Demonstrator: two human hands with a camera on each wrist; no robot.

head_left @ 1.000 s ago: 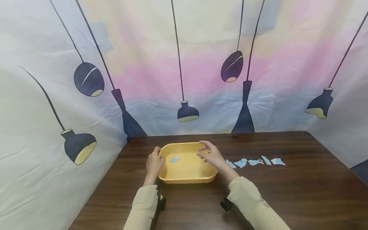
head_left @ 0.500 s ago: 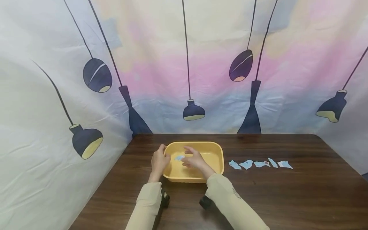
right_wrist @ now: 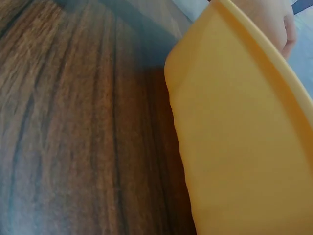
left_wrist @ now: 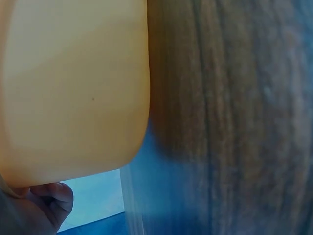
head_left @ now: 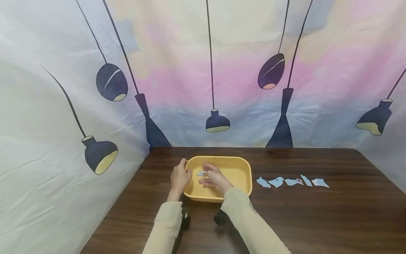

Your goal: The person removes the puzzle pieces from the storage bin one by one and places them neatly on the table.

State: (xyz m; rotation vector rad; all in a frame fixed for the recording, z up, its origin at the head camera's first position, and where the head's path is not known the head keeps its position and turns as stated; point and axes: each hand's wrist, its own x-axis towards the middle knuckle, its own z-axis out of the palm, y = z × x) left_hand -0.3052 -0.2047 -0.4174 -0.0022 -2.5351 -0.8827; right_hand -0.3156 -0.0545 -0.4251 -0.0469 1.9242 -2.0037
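Observation:
A yellow plastic basin (head_left: pixel 234 194) stands on the brown table. At its left rim my left hand (head_left: pixel 179 177) holds the basin, thumb over the edge; in the left wrist view curled fingers (left_wrist: pixel 57 195) show beside the basin's wall. My right hand (head_left: pixel 215 177) is inside the basin, fingers extended and apart, right by a light blue torn paper piece (head_left: pixel 200 174). The hand partly covers that piece, and whether the fingertips touch it I cannot tell. In the right wrist view the basin's outer wall (right_wrist: pixel 239 122) fills much of the frame.
To the right of the basin, several torn light blue paper pieces (head_left: pixel 276 182) lie in a row on the table (head_left: pixel 301 218). Behind the table hangs a cloth (head_left: pixel 247 91) printed with lamps.
My right hand has moved left and down from the basin's right rim to the paper piece inside. The left hand stays on the left rim. The head view has shifted slightly.

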